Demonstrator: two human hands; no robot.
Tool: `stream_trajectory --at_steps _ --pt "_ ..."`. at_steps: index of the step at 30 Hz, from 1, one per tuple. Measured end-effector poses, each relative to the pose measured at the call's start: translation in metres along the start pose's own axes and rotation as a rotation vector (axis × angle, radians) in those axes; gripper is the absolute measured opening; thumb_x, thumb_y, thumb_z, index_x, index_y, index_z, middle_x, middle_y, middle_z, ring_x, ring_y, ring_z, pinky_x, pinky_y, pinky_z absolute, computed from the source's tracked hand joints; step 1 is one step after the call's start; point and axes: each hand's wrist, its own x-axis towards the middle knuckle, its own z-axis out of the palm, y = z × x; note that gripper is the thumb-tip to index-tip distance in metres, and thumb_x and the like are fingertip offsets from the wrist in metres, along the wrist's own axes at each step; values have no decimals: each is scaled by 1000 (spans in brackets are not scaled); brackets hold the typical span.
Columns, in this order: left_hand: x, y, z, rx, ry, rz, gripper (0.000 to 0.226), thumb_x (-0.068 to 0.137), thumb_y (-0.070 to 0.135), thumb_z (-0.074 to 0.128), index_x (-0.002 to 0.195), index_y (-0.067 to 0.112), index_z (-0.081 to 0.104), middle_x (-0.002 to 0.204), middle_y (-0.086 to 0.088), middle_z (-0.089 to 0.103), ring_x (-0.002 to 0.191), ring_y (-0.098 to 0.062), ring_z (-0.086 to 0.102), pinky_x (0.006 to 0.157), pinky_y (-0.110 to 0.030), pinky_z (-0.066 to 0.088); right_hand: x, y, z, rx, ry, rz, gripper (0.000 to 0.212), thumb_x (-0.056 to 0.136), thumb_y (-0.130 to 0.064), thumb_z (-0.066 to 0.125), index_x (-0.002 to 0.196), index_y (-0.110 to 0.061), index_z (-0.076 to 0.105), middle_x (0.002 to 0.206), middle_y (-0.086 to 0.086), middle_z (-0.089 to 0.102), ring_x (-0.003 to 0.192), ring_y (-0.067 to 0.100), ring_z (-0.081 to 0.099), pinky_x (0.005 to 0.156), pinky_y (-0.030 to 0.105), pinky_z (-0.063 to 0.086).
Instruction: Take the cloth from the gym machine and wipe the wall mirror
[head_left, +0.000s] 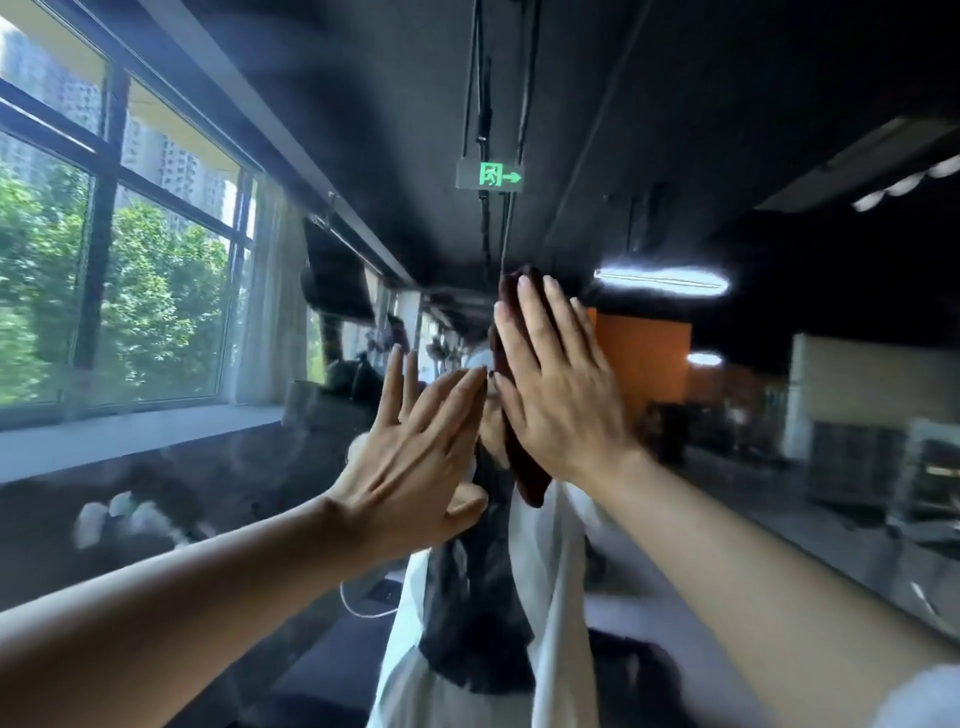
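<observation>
Across the whole view, the wall mirror reflects a window, a dark ceiling and a green exit sign. Against the glass, the right hand presses the dark red cloth flat with straight fingers. Just beside it, the left hand lies flat, fingers straight, holding nothing.

The wall mirror is smooth, glossy glass, faintly smeared. The dark maroon cloth looks soft, matt and slightly fuzzy.
</observation>
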Motion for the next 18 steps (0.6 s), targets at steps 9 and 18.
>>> stream_trajectory --at_steps 9,18 --pt "-20 33 14 -60 -49 -29 101 76 62 58 151 -2 34 158 -19 32 144 -34 33 115 -72 6 -125 105 -31 -95 -2 152 60 108 -37 26 153 2 34 160 29 25 149 46 23 124 53 17" --pt "-80 -12 27 -138 -46 -230 114 72 74 49 156 4 18 161 -18 23 149 -34 22 113 -74 11 -73 -18 2 27 38 151 64 105 -38 34 156 0 28 162 27 20 151 45 16 126 52 9"
